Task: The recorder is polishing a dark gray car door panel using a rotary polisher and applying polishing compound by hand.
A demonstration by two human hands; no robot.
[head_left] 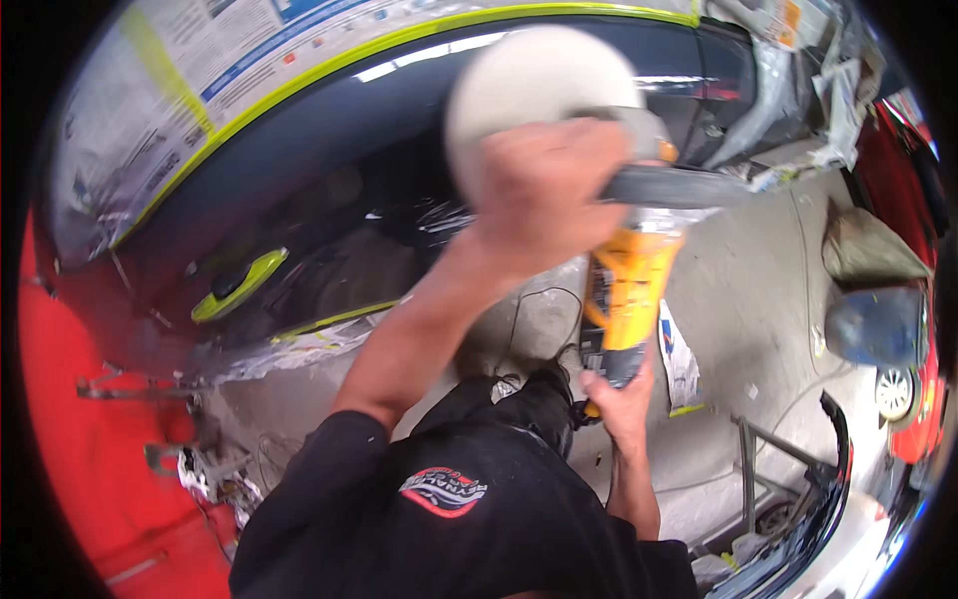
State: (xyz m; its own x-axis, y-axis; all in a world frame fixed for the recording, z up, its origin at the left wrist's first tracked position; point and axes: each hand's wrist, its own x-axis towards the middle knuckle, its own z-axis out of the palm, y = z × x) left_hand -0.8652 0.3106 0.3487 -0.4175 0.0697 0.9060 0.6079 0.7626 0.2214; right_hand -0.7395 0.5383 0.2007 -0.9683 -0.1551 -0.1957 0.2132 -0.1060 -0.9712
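A yellow-and-black polisher [639, 275] is held out in front of me in both hands. Its large white round pad [539, 75] faces the glossy dark car panel [389, 125] and appears to lie against it; the exact contact is hidden. My left hand [549, 190], blurred by motion, is wrapped round the front handle next to the pad. Lower down, my right hand [624, 404] grips the rear end of the body. Around the panel's upper edge runs bright yellow-green masking tape [349, 62], and the door handle [239, 285] is taped too.
Printed masking paper [235, 60] covers the area above the panel. Crumpled masking sheeting [773, 100] hangs at the right end. Across the concrete floor [748, 270] run thin cables. To the right stand a blue container [876, 327], a metal stand [753, 459] and a red car [918, 419].
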